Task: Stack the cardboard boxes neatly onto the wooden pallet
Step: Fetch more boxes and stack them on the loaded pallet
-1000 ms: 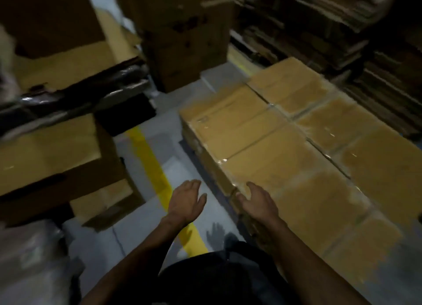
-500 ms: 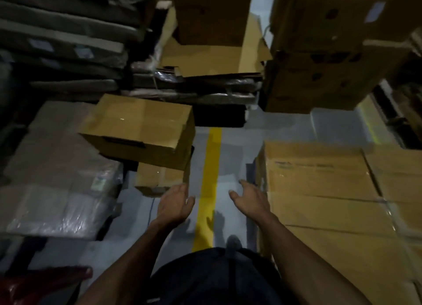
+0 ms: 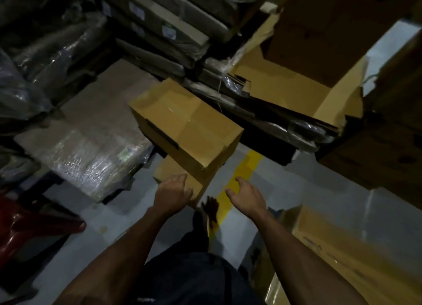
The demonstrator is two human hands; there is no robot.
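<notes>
A taped cardboard box [image 3: 185, 124] lies on top of a smaller cardboard box [image 3: 177, 174] on the floor ahead of me. My left hand [image 3: 172, 191] reaches out with loosely bent fingers in front of the lower box's near side; I cannot tell if it touches. My right hand [image 3: 245, 196] is held out empty over the yellow floor line [image 3: 247, 165], fingers relaxed. At the lower right is the corner of the stacked boxes [image 3: 342, 254]; the pallet under them is hidden.
A shrink-wrapped flat bundle [image 3: 91, 149] lies left of the boxes. Wrapped flat cardboard stacks [image 3: 269, 108] and tall cartons [image 3: 328, 30] close the back. A large dark carton [image 3: 386, 149] stands at the right. A red plastic object [image 3: 29, 227] sits at the left edge.
My view swung left from the stacked boxes to the loose boxes. Both hands left the stack's corner and now reach toward the two loose boxes, the left nearly at the lower one.
</notes>
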